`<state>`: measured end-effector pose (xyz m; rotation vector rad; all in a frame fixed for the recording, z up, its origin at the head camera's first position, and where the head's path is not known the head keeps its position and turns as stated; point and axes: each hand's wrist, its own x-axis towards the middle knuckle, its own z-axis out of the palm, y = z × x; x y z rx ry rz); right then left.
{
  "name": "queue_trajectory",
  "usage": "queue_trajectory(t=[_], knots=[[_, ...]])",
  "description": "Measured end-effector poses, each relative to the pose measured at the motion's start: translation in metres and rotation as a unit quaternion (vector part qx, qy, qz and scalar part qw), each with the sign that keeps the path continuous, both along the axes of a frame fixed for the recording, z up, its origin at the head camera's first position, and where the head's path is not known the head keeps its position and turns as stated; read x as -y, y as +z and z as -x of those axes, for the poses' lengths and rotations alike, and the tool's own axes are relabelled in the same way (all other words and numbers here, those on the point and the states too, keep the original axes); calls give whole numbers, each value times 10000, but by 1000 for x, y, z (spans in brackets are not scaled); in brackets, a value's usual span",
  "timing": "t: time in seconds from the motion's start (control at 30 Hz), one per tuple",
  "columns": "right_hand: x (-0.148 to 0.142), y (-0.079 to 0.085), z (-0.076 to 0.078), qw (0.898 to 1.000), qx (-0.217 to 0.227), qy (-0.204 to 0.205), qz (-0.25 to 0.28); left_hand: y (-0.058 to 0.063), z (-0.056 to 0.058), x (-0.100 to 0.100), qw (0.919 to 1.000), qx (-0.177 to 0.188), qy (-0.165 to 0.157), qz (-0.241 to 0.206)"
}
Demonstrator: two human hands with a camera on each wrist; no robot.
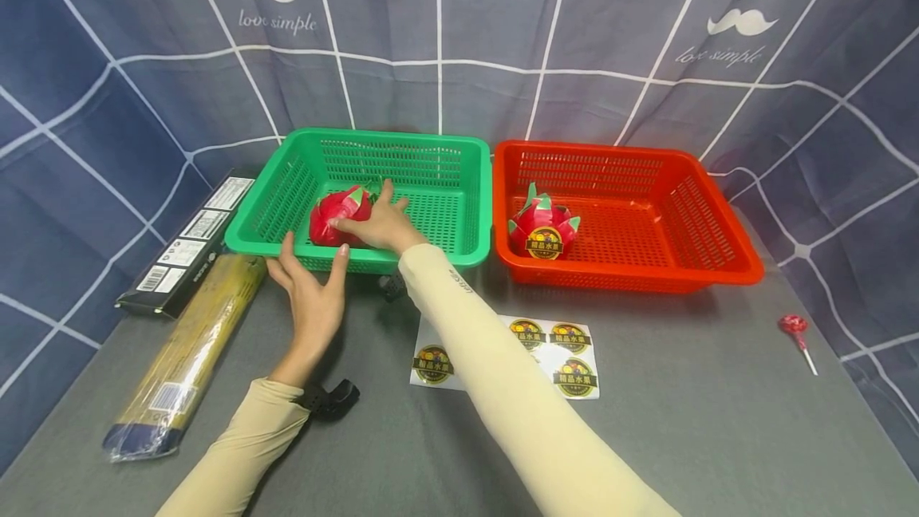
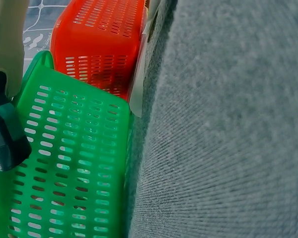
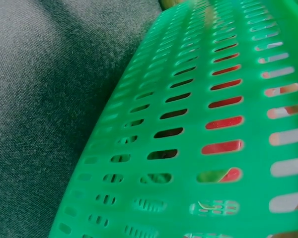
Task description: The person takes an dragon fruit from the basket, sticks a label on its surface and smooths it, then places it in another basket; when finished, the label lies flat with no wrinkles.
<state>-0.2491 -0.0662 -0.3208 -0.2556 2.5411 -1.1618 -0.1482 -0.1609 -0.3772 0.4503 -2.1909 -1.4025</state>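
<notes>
A pink-red dragon fruit (image 1: 328,216) with green leaf tips lies in the left part of a green plastic basket (image 1: 467,182). My right hand (image 1: 388,226) reaches over the basket's front rim and holds the fruit near its leafy end, thumb across its front; the other fingers are partly hidden. Through the slots in the right wrist view, red skin of the dragon fruit (image 3: 223,123) shows. My left hand (image 1: 310,297) is just in front of the basket's front rim, thumb and fingers spread, holding nothing.
A red basket (image 1: 704,262) holds another dragon fruit (image 1: 537,222) bearing a round sticker. Sticker sheet (image 1: 585,353) lies in front, partly under my right forearm. At left are a black box (image 1: 190,250) and packaged noodles (image 1: 190,353); at right, a lollipop (image 1: 793,325).
</notes>
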Motion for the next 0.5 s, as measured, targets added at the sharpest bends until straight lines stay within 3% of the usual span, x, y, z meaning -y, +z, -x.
queue_trajectory(t=[0.5], knots=[[13, 3, 0, 9963, -630, 90, -570, 0, 1, 0, 10000, 86, -45, -16]])
